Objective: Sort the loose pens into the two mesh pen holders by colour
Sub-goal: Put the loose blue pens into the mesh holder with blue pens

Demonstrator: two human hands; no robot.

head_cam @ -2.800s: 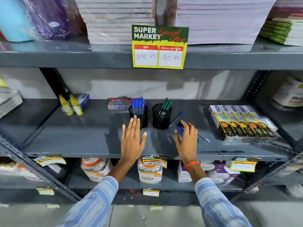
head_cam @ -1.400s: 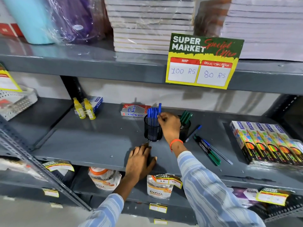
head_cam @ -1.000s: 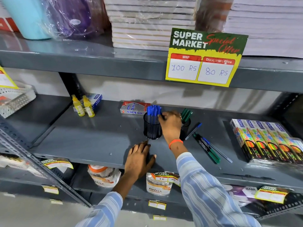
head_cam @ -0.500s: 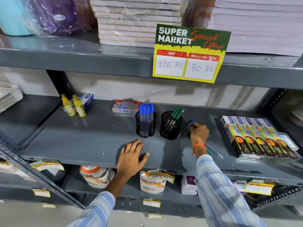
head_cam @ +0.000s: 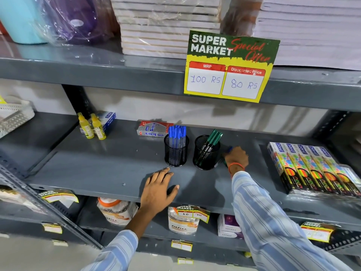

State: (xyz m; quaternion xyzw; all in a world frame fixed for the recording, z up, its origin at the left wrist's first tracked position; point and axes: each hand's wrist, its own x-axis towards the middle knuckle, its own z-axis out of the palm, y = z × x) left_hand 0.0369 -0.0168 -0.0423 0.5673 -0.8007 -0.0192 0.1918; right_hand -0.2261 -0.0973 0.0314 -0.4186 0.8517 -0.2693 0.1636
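Two black mesh pen holders stand side by side on the grey middle shelf (head_cam: 101, 169). The left holder (head_cam: 176, 152) holds several blue pens (head_cam: 177, 133); the right holder (head_cam: 206, 153) holds a few green pens (head_cam: 214, 136). My right hand (head_cam: 236, 158) rests on the shelf just right of the right holder, fingers curled over loose pens; a blue pen tip (head_cam: 230, 149) and a bit of green show at its left edge. The other loose pens are hidden under the hand. My left hand (head_cam: 158, 187) lies flat and empty on the shelf's front edge.
Packs of neon pens (head_cam: 312, 169) lie at the right of the shelf. A pen box (head_cam: 153, 129) sits behind the holders, two yellow bottles (head_cam: 91, 126) at the back left. A price sign (head_cam: 229, 66) hangs from the upper shelf. Jars stand on the shelf below.
My right hand put a blue pen into the left holder, then moved right to the loose pens and closed over them. My left hand stayed on the shelf edge.
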